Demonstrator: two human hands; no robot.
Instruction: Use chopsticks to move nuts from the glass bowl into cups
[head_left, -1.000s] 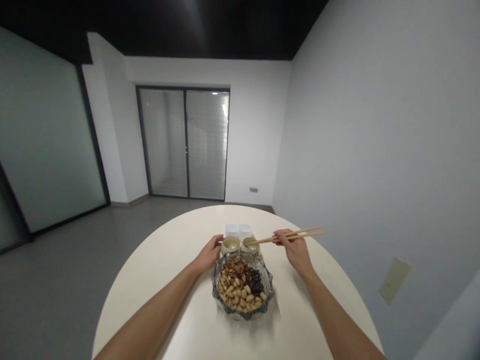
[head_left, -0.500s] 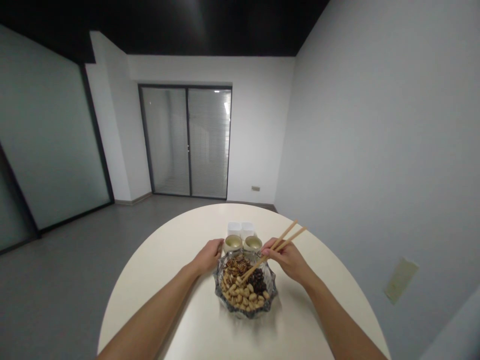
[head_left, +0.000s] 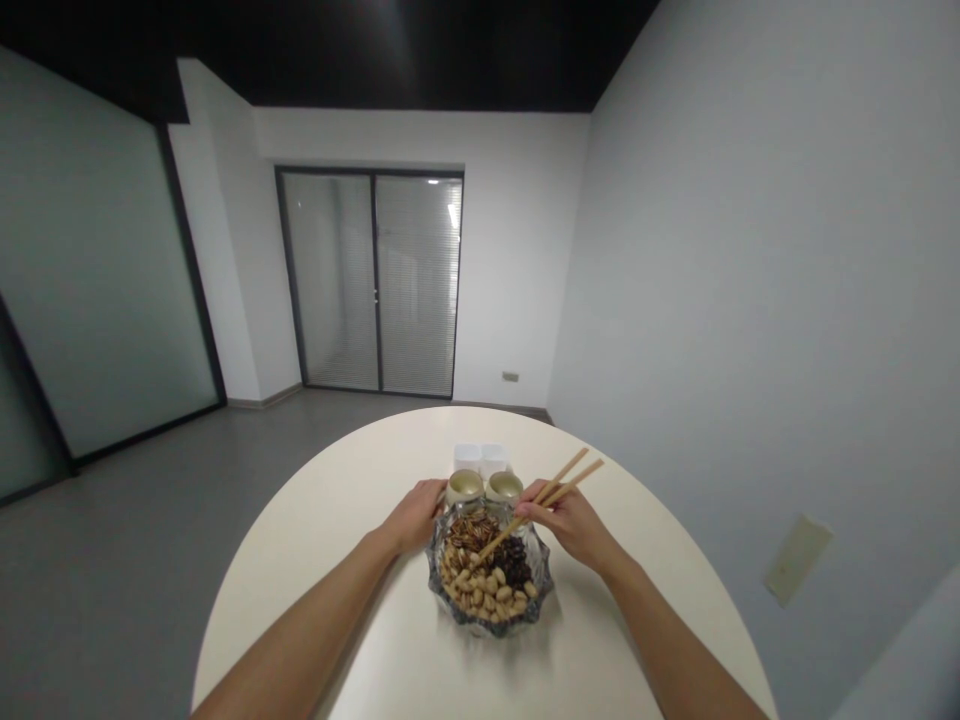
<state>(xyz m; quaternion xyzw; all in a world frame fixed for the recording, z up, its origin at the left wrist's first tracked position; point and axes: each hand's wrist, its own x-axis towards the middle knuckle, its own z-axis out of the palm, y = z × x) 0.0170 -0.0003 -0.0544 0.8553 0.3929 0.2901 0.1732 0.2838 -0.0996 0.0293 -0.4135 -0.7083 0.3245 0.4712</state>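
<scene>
My right hand (head_left: 564, 518) grips a pair of wooden chopsticks (head_left: 504, 534), slanting down to the left into a cut-glass bowl (head_left: 499, 629). Their tips are among pistachios (head_left: 491, 595) at the front left of the bowl. Brown, elongated nuts or seeds (head_left: 472, 530) fill the back left, and dark, raisin-like pieces (head_left: 513, 560) lie at the right. My left hand (head_left: 417, 514) curls against the left of two pale greenish cups (head_left: 465, 487); its fingertips are partly hidden. The right cup (head_left: 505, 487) stands beside it, behind the bowl.
Two small white square dishes (head_left: 480, 457) stand behind the cups on a round cream table (head_left: 375, 665). A white wall (head_left: 750, 300) runs along the right. Glass doors (head_left: 375, 280) are at the back of the room.
My right hand and the chopsticks have shifted slightly left and down, and the tips have moved lower and left among the pistachios. My left hand stays in place.
</scene>
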